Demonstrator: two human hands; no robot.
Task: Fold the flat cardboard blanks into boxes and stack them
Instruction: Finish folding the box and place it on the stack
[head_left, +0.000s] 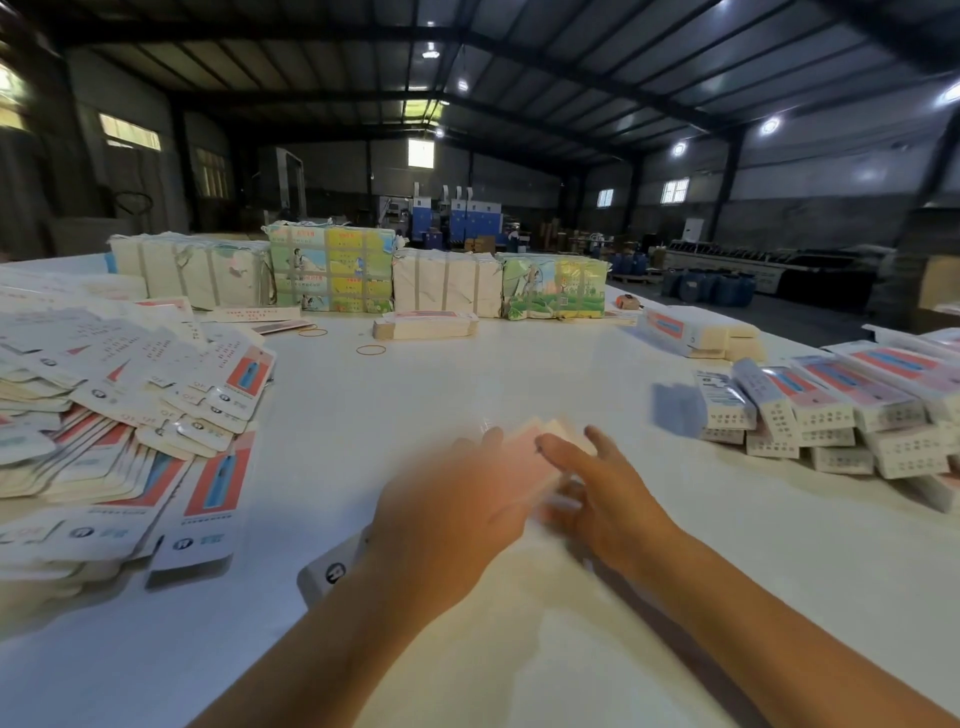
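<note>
— Where's the blank?
— Near centre of the white table, between both hands. The left hand and right hand are on the cardboard blank — too blurred to tell their grip.
— And the rest?
— Flat blanks left, folded boxes stacked right.

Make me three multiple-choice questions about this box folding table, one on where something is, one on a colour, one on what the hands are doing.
1. Where do the folded boxes lie?
A. right side of the table
B. left side
C. on the floor

2. What colour is the table?
A. green
B. white
C. black

3. What are the hands doing?
A. resting apart
B. both working one blank
C. lifting a bundle

Answers: 1 A, the flat blanks pile on the left. 2 B, its bare top shows white. 3 B, left hand and right hand meet on the blurred blank.
</note>
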